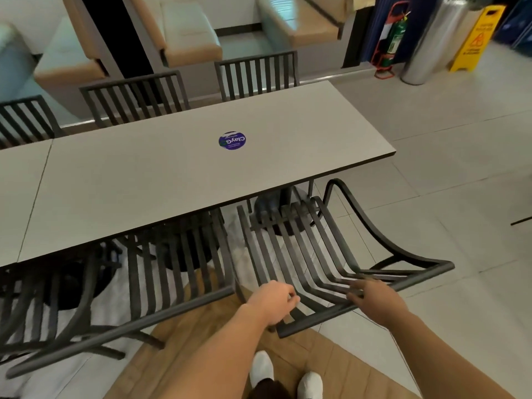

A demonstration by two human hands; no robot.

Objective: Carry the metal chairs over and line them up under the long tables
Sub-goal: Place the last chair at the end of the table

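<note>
A dark metal slatted chair [311, 249] stands at the near right end of the long grey table [161, 174], its seat partly under the tabletop and its back toward me. My left hand [273, 300] grips the left part of the chair's top rail. My right hand [374, 295] rests on the same rail further right, fingers curled over it. A second metal chair [172, 269] is tucked under the table just to the left, and a third chair [34, 306] sits further left.
Three more metal chairs [256, 76] line the table's far side, with cushioned booth seats [187, 33] behind. At the far right stand a fire extinguisher [394, 38], a steel bin [431, 38] and a yellow wet-floor sign [478, 38]. Tiled floor stretches to the right.
</note>
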